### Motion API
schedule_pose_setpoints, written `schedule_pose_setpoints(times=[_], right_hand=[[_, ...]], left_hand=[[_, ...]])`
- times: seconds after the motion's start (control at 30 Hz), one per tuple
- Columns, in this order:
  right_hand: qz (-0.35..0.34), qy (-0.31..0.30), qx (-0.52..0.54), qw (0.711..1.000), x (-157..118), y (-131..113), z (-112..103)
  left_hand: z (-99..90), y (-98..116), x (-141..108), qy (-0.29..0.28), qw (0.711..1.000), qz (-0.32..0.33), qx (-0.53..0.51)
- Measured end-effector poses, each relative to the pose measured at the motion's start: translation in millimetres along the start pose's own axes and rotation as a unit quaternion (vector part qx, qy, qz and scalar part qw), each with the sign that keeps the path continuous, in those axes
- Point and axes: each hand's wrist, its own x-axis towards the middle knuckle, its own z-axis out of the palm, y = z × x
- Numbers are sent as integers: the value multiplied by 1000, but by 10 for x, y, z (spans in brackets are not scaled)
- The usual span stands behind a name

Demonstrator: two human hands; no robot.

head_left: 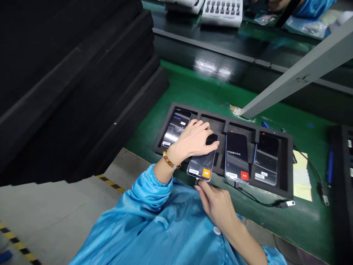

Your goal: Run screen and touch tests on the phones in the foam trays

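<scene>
A black foam tray [211, 117] holds several smartphones. My left hand [194, 138], with a beaded bracelet at the wrist, lies across the upper part of one smartphone [203, 160], its thumb at the right edge and its fingers curled over the top. An orange square lights that screen's lower corner. Below its bottom edge my right hand [216, 200] is closed in a pinch on a dark cable plug [196, 181]. To the right, another smartphone [236, 156] shows a red square and has a cable [252, 198] at its lower edge. Further phones [178, 127] [266, 158] lie at either end.
Stacked black foam trays [116, 92] rise on the left. A grey post [298, 70] slants up behind the tray. On the right lie a USB stick [286, 203], yellow paper [302, 176] and another cable. A white parts tray [222, 20] stands beyond, on a dark conveyor.
</scene>
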Motion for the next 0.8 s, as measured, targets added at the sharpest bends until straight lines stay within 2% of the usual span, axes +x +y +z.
schedule_pose_setpoints(times=[0.23,0.3,0.4,0.5,0.57,0.63,0.73,0.8], right_hand=[[41,23,9,999,37,-123,4],[21,42,-6,999,53,-133,-90],[-15,36,1,999,-7,-66,-372],[-20,70,62,995,-206,182,-680],[-1,144,89,986,-371,450,-805],[48,212,87,972,-516,745,-855],[123,273,68,952,-660,1103,-875],[172,308,68,933,-709,1244,-911]], left_hand=[[44,41,-13,12,1000,-1,13],[58,41,-20,17,1000,-2,7],[29,21,-106,42,999,-4,-18],[-32,-44,-334,102,994,-10,-44],[-51,-113,-551,142,988,-21,-54],[-31,-197,-771,195,977,-50,-65],[69,-337,-1013,295,940,-138,-99],[151,-420,-1089,346,907,-199,-131]])
